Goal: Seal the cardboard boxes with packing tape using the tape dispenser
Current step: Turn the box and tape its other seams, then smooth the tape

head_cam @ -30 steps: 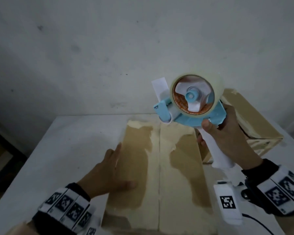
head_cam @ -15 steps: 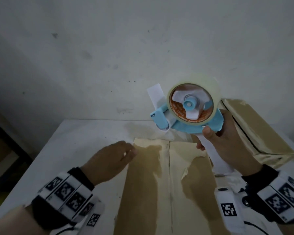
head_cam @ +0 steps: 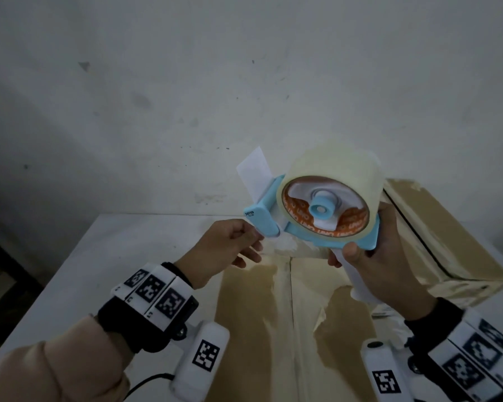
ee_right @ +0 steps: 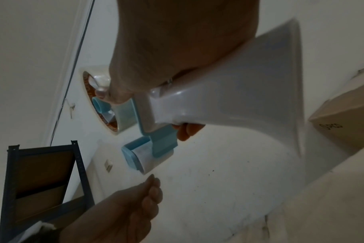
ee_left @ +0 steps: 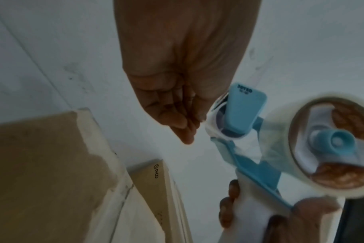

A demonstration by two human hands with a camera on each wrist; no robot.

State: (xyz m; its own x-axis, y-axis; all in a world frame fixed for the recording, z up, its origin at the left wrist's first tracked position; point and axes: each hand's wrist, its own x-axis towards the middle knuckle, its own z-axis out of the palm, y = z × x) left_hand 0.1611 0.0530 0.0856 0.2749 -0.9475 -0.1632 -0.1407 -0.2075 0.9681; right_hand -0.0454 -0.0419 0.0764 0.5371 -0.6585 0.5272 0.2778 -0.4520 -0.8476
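My right hand [head_cam: 369, 256] grips the white handle of the blue tape dispenser [head_cam: 325, 221] and holds it up above the far end of the near cardboard box [head_cam: 291, 329]. A roll of clear tape [head_cam: 334, 169] sits on it. My left hand [head_cam: 251, 240] is at the dispenser's front roller [ee_left: 220, 121], thumb and fingertips pinched together, seemingly on the clear tape end, which hardly shows. The box's two top flaps meet along a middle seam [head_cam: 291, 300], with torn paper patches on top. In the right wrist view the handle [ee_right: 239, 98] fills the middle.
A second cardboard box [head_cam: 447, 233] lies at the right, behind my right hand. Both boxes rest on a white table [head_cam: 122, 256] against a pale wall. A dark metal shelf [ee_right: 41, 180] stands off to the left.
My left hand has lifted off the near box's left flap and come up to the dispenser's roller, fingers now pinched. The dispenser stayed raised, turned slightly.
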